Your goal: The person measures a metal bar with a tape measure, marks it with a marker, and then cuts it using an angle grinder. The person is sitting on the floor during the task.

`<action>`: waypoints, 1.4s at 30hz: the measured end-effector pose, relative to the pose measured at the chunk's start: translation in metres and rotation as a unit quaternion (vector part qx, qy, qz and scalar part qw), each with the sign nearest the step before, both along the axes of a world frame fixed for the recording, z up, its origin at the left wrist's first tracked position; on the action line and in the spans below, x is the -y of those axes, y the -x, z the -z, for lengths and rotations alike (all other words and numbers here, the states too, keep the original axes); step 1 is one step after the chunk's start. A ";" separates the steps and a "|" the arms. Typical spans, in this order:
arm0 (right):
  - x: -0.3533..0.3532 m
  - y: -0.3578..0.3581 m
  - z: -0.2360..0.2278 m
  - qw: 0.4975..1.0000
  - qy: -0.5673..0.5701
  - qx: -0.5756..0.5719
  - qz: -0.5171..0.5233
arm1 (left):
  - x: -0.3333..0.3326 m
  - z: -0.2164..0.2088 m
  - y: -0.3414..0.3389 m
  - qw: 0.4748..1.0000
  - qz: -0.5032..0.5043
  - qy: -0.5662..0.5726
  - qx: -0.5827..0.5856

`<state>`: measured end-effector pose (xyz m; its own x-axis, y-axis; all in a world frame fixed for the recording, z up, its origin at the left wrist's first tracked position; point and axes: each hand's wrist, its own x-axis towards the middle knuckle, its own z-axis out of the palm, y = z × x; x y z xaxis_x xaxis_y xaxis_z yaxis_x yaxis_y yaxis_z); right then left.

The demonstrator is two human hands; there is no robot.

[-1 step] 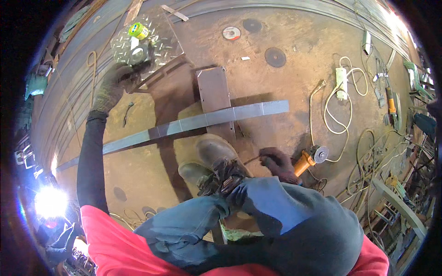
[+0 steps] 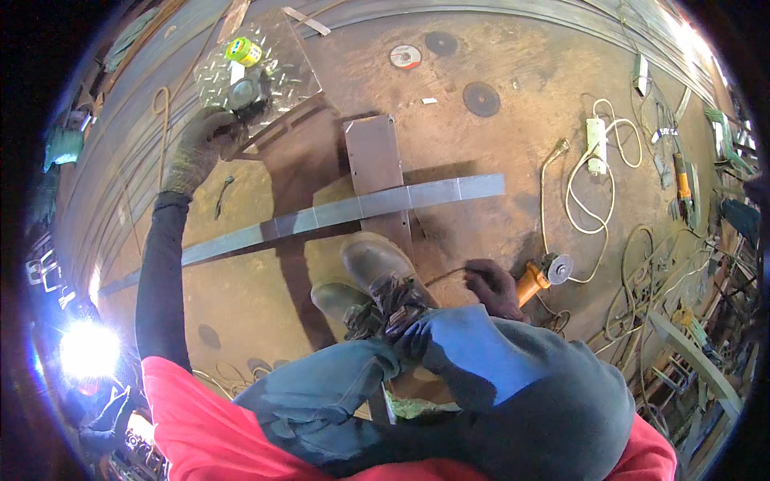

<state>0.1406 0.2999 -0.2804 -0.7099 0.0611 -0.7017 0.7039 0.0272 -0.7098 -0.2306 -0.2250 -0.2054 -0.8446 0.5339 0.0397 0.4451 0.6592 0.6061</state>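
My left hand (image 2: 207, 143), in a grey-green work glove, is at the near corner of a raised diamond-pattern metal plate (image 2: 281, 68). Its fingers curl in; whatever they hold is lost in shadow. Just beyond them a dark round object (image 2: 243, 94) sits on the plate, beside a yellow-green tub (image 2: 243, 52). My right hand (image 2: 492, 287), in a dark glove, is low by my knee, fingers bent around the end of what looks like a thin dark rod (image 2: 445, 275). Right of it lies an orange angle grinder (image 2: 533, 282). A long grey flat bar (image 2: 385, 202) with marked cross lines rests over a brown steel piece (image 2: 373, 152).
Cutting discs (image 2: 481, 99) lie on the brown metal floor ahead. A white power strip (image 2: 596, 146) with looping cable is at the right, near a second orange tool (image 2: 682, 178). Tangled hoses (image 2: 634, 280) lie beyond the grinder. Bright light glares (image 2: 90, 350) at lower left.
My left hand has drawn back slightly from the round object on the plate. My right hand has shifted a little to the right, toward the grinder.
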 end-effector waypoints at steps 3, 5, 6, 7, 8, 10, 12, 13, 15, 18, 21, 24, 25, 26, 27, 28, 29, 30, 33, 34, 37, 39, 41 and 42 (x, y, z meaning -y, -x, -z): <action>-0.031 -0.062 0.022 0.971 -0.179 0.010 0.157 | -0.006 0.007 -0.026 0.989 -0.089 0.039 -0.111; -0.050 -0.090 0.040 0.940 -0.292 -0.030 0.175 | -0.002 0.011 -0.060 0.969 -0.144 0.059 -0.192; -0.058 -0.099 0.045 0.938 -0.298 -0.011 0.178 | 0.002 0.014 -0.083 0.974 -0.141 0.069 -0.165; -0.064 -0.105 0.048 0.939 -0.290 0.017 0.183 | 0.007 0.018 -0.108 0.970 -0.142 0.093 -0.174; -0.068 -0.107 0.049 0.941 -0.281 0.034 0.188 | 0.008 0.026 -0.133 0.978 -0.123 0.088 -0.146; -0.071 -0.103 0.044 0.946 -0.261 0.044 0.187 | 0.010 0.042 -0.181 0.986 -0.113 0.094 -0.083; -0.068 -0.095 0.032 0.954 -0.238 0.038 0.178 | 0.005 0.053 -0.233 0.989 -0.118 0.092 -0.013; -0.066 -0.089 0.026 0.958 -0.228 0.028 0.173 | 0.002 0.054 -0.253 0.990 -0.116 0.082 -0.005; -0.061 -0.078 0.009 0.965 -0.204 0.005 0.162 | -0.008 0.046 -0.285 0.989 -0.133 0.057 0.009; -0.052 -0.057 -0.020 0.976 -0.161 -0.043 0.141 | -0.016 0.000 -0.316 0.978 -0.205 0.015 0.032; -0.041 -0.031 -0.056 0.985 -0.105 -0.100 0.098 | -0.014 -0.080 -0.337 0.951 -0.301 -0.047 0.053; -0.015 -0.001 -0.085 0.984 -0.063 -0.151 0.064 | -0.023 -0.178 -0.346 0.914 -0.353 -0.200 -0.019; -0.007 0.007 -0.095 0.983 -0.058 -0.166 0.057 | -0.034 -0.210 -0.354 0.904 -0.362 -0.224 -0.049; 0.001 0.011 -0.104 0.981 -0.054 -0.179 0.054 | -0.050 -0.240 -0.356 0.893 -0.349 -0.273 -0.078; 0.006 0.015 -0.114 0.979 -0.052 -0.191 0.051 | -0.069 -0.268 -0.368 0.878 -0.346 -0.326 -0.054; 0.012 0.017 -0.125 0.976 -0.049 -0.208 0.050 | -0.092 -0.287 -0.380 0.868 -0.339 -0.359 -0.047; 0.009 0.017 -0.137 0.973 -0.035 -0.220 0.051 | -0.135 -0.307 -0.393 0.855 -0.313 -0.410 -0.048; 0.007 0.012 -0.149 0.971 -0.034 -0.232 0.054 | -0.171 -0.319 -0.406 0.849 -0.287 -0.441 -0.054; -0.011 -0.010 -0.190 0.959 -0.030 -0.273 0.075 | -0.239 -0.336 -0.439 0.879 -0.167 -0.439 -0.084; -0.018 -0.018 -0.203 0.952 -0.035 -0.288 0.096 | -0.263 -0.335 -0.449 0.885 -0.127 -0.448 -0.014; -0.043 -0.042 -0.241 0.937 -0.017 -0.295 0.185 | -0.341 -0.324 -0.478 0.877 -0.101 -0.453 0.120; -0.048 -0.044 -0.265 0.910 -0.031 -0.373 0.179 | -0.388 -0.314 -0.489 0.885 -0.104 -0.439 0.119; -0.047 -0.047 -0.294 0.883 -0.017 -0.437 0.172 | -0.420 -0.304 -0.493 0.930 -0.106 -0.333 0.117; -0.043 -0.049 -0.306 0.852 0.001 -0.486 0.194 | -0.433 -0.301 -0.494 0.962 -0.117 -0.219 0.117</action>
